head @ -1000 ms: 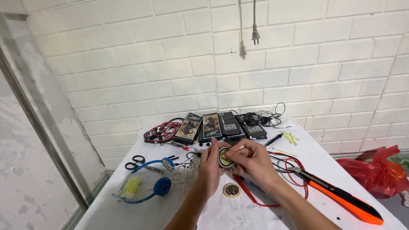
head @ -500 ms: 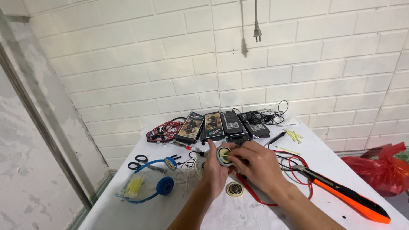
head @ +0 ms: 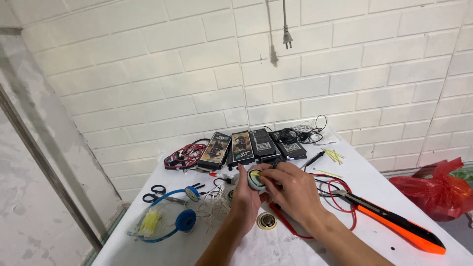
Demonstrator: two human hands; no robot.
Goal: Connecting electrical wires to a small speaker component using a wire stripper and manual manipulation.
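My left hand (head: 246, 197) grips a small round part (head: 255, 178) with a yellow-green face, held just above the white table (head: 389, 197). My right hand (head: 291, 191) pinches the same part from the right, fingertips on its rim. Below the hands lies a round brass-coloured disc (head: 266, 220). Red and black wires (head: 340, 197) loop out from under my right wrist.
A row of flat dark boxes (head: 251, 145) lies at the back with a coil of red wire (head: 180, 158) to the left. Blue headphones (head: 177, 216), scissors (head: 155, 193) and white cord (head: 214, 207) are left. An orange-handled tool (head: 394, 224) lies right. A red plastic bag (head: 436, 189) sits past the table.
Both hands stay on the round part, with the fingers shifting slightly on it. The view has drifted a little; nothing else on the table has moved.
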